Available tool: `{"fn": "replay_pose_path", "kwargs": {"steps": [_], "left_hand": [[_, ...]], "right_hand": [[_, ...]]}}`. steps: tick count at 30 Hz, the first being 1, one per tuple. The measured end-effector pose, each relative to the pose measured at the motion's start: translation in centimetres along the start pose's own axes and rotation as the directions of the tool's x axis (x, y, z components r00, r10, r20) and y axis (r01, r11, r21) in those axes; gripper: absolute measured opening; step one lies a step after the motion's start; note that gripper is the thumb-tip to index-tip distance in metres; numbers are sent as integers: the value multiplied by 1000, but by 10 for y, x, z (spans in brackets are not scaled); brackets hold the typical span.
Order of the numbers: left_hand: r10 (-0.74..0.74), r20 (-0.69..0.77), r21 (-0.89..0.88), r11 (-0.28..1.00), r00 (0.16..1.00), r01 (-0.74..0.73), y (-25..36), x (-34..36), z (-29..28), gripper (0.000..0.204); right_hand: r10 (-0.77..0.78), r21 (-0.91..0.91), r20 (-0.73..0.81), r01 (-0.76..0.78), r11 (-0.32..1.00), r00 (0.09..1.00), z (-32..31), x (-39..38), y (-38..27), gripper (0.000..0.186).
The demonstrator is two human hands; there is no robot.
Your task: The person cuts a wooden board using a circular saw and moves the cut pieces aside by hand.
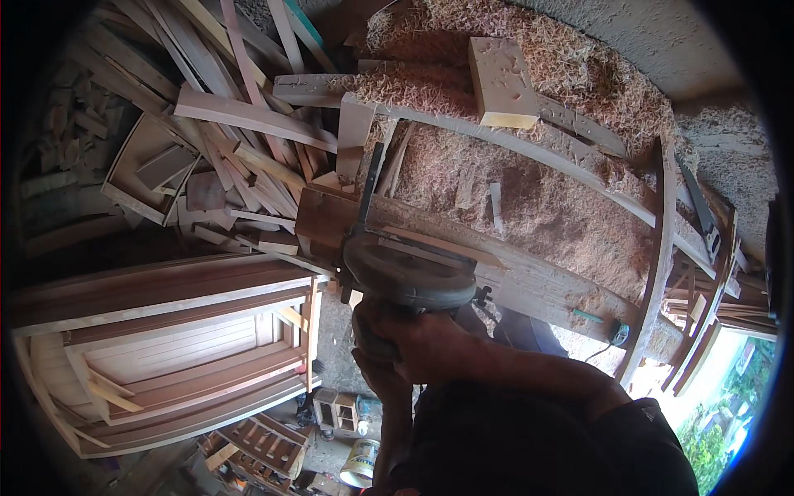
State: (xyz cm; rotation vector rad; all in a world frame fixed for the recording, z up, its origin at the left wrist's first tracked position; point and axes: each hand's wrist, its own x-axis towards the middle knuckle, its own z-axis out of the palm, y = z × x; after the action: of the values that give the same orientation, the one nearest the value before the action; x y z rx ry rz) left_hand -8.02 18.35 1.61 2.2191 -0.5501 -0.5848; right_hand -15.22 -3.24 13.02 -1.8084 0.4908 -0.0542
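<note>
A dark circular saw point(409, 277) with a rounded housing and a long straight metal bar point(372, 182) rests over a wooden board point(538, 281) at the middle of the view. My right hand point(426, 339) is wrapped round its rear handle, the forearm coming in from the lower right. Lower down, my left hand point(382, 380) reaches up to the back of the saw and grips it from below; most of its fingers are hidden. The blade cannot be seen. Beyond the board lies a deep bed of sawdust and shavings point(562, 219).
A short wood block point(503, 83) sits on a frame rail behind the saw. Loose planks and offcuts point(240, 124) pile up at the far left. A wooden cabinet frame point(190, 331) stands left, a white bucket point(361, 463) below. A handsaw point(703, 215) hangs at right.
</note>
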Motion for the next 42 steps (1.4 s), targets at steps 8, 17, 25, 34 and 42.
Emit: {"fn": "replay_pose_path", "kwargs": {"steps": [8,17,25,34,42], "left_hand": [[66,-16,72,995,998,-64,15,9,-5,56],[-198,-14,-445,879,980,171,62,31,-6,60],[118,-21,-92,989,993,-120,52,35,-21,58],[-66,-37,-233,971,997,55,66,48,-31,67],[-402,-34,-579,754,915,310,60,55,-32,70]], "right_hand": [[-45,36,-33,46,998,998,6,9,4,62],[-13,45,17,12,999,1000,-1,22,-9,60],[-64,37,-4,65,997,998,3,36,-11,58],[-72,37,-35,73,997,997,22,52,-3,66],[-31,-31,47,33,999,998,19,62,-10,79]]}}
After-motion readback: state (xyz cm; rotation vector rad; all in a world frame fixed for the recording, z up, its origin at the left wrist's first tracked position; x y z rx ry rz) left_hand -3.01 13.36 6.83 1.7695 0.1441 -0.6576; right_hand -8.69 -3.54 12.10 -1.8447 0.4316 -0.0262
